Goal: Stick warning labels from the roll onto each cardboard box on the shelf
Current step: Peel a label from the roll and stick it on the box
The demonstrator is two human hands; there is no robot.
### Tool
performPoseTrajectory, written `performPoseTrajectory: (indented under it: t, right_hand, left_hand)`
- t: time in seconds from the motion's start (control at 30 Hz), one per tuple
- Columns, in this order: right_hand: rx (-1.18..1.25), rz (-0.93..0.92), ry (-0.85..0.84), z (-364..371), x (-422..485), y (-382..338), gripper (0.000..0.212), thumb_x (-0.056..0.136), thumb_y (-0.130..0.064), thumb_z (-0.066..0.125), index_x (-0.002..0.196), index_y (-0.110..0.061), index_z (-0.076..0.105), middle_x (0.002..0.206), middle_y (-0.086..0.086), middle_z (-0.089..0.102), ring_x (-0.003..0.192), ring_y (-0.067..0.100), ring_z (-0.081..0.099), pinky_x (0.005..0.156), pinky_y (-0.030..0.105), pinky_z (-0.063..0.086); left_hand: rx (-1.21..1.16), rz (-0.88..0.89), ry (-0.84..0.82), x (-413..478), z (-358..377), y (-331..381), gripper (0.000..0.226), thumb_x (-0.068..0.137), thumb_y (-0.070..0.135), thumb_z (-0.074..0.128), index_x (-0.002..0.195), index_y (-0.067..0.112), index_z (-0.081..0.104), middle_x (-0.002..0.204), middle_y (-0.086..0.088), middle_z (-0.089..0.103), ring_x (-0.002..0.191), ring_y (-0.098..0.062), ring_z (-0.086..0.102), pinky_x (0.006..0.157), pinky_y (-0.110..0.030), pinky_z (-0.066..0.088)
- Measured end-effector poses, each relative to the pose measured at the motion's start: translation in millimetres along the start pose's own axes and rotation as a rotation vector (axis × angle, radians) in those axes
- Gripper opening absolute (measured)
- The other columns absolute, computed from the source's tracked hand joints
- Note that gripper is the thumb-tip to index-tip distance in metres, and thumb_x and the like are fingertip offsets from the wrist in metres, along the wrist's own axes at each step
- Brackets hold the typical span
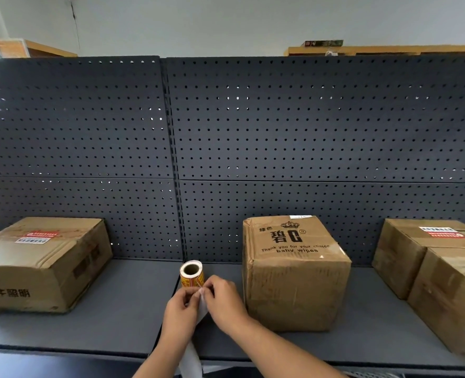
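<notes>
A roll of orange-and-red warning labels stands on the dark shelf, its white backing strip trailing down toward me. My left hand and my right hand meet just below the roll, fingertips pinching the strip where a label edge lies. A tall baby-wipes box stands right of my hands, no warning label visible on it. The left flat box and the far right box each carry a red label on top.
A black pegboard back panel rises behind the shelf. Another cardboard box sits at the right edge, in front of the labelled one. Bare shelf surface lies between the left box and the roll.
</notes>
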State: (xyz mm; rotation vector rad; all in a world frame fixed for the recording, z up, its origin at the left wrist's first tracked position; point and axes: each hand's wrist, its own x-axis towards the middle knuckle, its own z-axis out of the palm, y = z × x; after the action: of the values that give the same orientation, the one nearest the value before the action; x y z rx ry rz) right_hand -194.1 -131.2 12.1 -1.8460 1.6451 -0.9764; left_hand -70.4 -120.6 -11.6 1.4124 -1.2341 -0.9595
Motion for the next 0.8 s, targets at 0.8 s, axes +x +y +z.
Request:
performPoseTrajectory:
  t: [0.8]
  right_hand:
    - [0.046,0.226,0.120,7.9,9.0,-12.8,0.018,0.101,-0.023,0.049,0.083,-0.024,0.051,0.080,0.008,0.069,0.068,0.028,0.071,0.055,0.048,0.061]
  left_hand:
    - [0.050,-0.181,0.141,6.9,-10.3,0.9,0.006,0.099,0.015,0.065,0.098,0.016,0.071,0.086,-0.006,0.077,0.075,-0.025,0.075,0.070,-0.045,0.065]
